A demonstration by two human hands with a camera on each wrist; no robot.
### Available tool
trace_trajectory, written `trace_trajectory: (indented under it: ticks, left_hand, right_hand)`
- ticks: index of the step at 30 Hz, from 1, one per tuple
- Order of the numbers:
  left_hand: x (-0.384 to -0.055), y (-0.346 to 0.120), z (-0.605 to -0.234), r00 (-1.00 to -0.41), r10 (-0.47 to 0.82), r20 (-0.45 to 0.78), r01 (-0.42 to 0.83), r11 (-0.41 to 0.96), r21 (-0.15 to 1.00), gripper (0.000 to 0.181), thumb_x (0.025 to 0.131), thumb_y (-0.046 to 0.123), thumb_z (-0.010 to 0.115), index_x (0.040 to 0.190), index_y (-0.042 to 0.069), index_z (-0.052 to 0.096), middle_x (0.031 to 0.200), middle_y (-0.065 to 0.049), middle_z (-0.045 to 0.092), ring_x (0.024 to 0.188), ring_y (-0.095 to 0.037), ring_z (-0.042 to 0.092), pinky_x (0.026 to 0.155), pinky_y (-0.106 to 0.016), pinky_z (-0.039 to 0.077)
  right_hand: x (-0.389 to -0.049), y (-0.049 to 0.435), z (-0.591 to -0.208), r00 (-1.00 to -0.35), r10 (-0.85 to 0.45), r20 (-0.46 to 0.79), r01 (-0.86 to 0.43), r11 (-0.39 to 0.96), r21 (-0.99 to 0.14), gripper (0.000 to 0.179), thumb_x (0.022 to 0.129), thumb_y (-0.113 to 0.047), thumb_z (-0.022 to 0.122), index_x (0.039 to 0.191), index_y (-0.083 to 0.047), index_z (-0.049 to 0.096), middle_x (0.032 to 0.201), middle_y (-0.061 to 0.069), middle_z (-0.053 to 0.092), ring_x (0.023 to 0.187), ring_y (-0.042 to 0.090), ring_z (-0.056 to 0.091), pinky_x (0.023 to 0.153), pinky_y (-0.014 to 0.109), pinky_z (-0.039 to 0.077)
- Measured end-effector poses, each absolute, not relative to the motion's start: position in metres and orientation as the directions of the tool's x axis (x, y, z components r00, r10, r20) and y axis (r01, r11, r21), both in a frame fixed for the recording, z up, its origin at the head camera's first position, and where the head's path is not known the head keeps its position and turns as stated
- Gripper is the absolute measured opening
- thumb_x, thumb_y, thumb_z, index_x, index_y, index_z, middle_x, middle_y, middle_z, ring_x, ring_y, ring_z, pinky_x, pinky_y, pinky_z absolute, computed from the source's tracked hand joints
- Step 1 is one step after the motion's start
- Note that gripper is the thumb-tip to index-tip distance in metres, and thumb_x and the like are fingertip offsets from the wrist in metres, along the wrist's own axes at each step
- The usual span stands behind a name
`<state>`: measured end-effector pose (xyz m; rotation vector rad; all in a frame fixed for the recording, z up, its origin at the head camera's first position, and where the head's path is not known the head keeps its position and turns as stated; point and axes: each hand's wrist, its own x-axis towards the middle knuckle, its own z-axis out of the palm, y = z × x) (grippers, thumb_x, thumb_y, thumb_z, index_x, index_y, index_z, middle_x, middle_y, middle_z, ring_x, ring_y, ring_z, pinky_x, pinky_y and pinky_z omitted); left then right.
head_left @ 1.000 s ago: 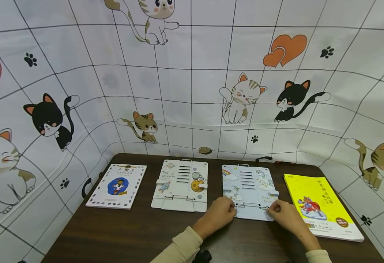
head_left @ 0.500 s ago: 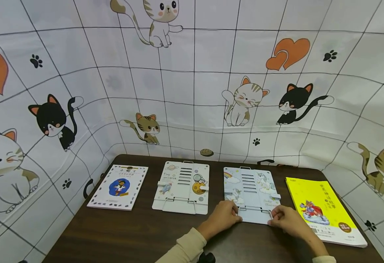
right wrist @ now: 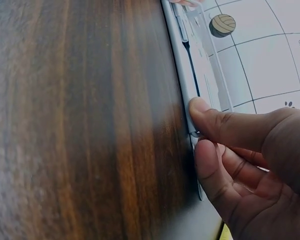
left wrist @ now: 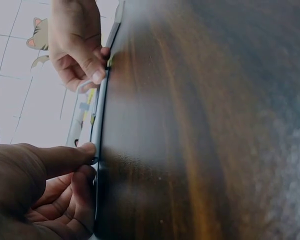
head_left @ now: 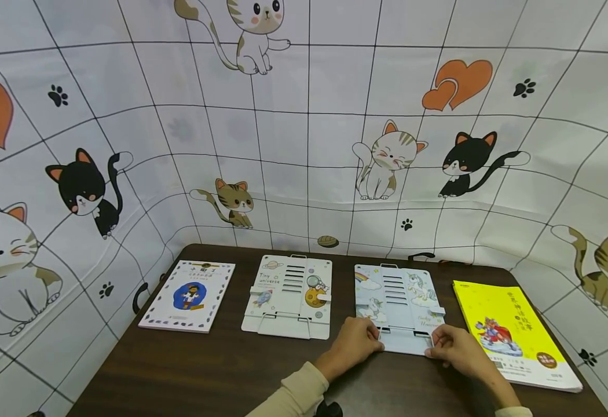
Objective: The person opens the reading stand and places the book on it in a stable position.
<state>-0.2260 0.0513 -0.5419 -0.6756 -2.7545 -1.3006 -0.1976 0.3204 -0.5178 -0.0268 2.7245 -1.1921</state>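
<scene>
Now nearer me than a second ago, my left grip (head_left: 357,340) and right grip (head_left: 455,349) pinch at the near edge of the flat, white-and-pale-blue unicorn-printed reading stand (head_left: 398,315) on the dark wood-grain table (head_left: 205,370), apparently bringing its thin wire bracket (head_left: 431,340) under two-handed control.

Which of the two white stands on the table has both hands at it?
The unicorn-and-rainbow stand, beside the yellow book: left hand and right hand are at its near corners. The "Tiny universe" stand has no hand on it.
</scene>
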Motion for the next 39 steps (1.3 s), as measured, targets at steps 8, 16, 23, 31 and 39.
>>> trace_trajectory:
  ticks: [8, 16, 23, 31, 39]
  left_hand:
    - [-0.224, 0.051, -0.54, -0.901, 0.38, 0.21, 0.405, 0.563, 0.72, 0.022, 0.076, 0.01, 0.094, 0.073, 0.012, 0.072, 0.063, 0.008, 0.068, 0.056, 0.008, 0.049, 0.054, -0.012, 0.042]
    - [-0.225, 0.052, -0.543, -0.9, 0.386, 0.203, 0.4, 0.545, 0.737, 0.022, 0.078, 0.008, 0.093, 0.074, 0.011, 0.072, 0.064, 0.008, 0.068, 0.056, 0.009, 0.049, 0.054, -0.012, 0.042]
    - [-0.224, 0.052, -0.544, -0.897, 0.387, 0.214, 0.405, 0.522, 0.751, 0.02, 0.078, 0.006, 0.093, 0.074, 0.01, 0.073, 0.064, 0.007, 0.069, 0.056, 0.009, 0.05, 0.055, -0.011, 0.043]
    - [-0.236, 0.046, -0.554, -0.871, 0.443, 0.214, 0.441, 0.511, 0.738, 0.01, 0.088, 0.011, 0.085, 0.081, 0.011, 0.077, 0.068, 0.009, 0.072, 0.058, 0.012, 0.052, 0.057, -0.009, 0.045]
    - [-0.257, 0.028, -0.535, -0.883, 0.426, 0.196, 0.39, 0.436, 0.811, 0.021, 0.103, 0.012, 0.063, 0.095, 0.004, 0.08, 0.074, 0.003, 0.075, 0.058, 0.005, 0.059, 0.055, -0.016, 0.049]
  right_hand:
    - [-0.197, 0.32, -0.52, -0.99, -0.063, -0.127, 0.051, 0.68, -0.731, 0.028, 0.084, -0.006, 0.089, 0.093, -0.002, 0.064, 0.076, 0.003, 0.06, 0.064, 0.016, 0.061, 0.058, 0.028, 0.059]
    - [-0.196, 0.318, -0.518, -0.99, -0.043, -0.132, 0.067, 0.685, -0.726, 0.027, 0.084, -0.006, 0.089, 0.094, -0.002, 0.064, 0.077, 0.003, 0.061, 0.066, 0.017, 0.063, 0.059, 0.028, 0.061]
    - [-0.194, 0.318, -0.519, -0.99, -0.038, -0.134, 0.073, 0.68, -0.729, 0.026, 0.085, -0.006, 0.088, 0.094, -0.002, 0.064, 0.075, 0.003, 0.061, 0.065, 0.017, 0.064, 0.059, 0.028, 0.06]
    - [-0.197, 0.323, -0.513, -0.975, -0.142, -0.173, 0.047, 0.626, -0.779, 0.023, 0.091, -0.006, 0.083, 0.098, 0.003, 0.063, 0.081, 0.005, 0.063, 0.071, 0.018, 0.064, 0.063, 0.029, 0.062]
    - [-0.213, 0.341, -0.49, -0.972, -0.156, -0.178, 0.046, 0.612, -0.79, 0.02, 0.102, -0.009, 0.069, 0.108, 0.009, 0.066, 0.089, 0.01, 0.071, 0.076, 0.019, 0.067, 0.069, 0.03, 0.063]
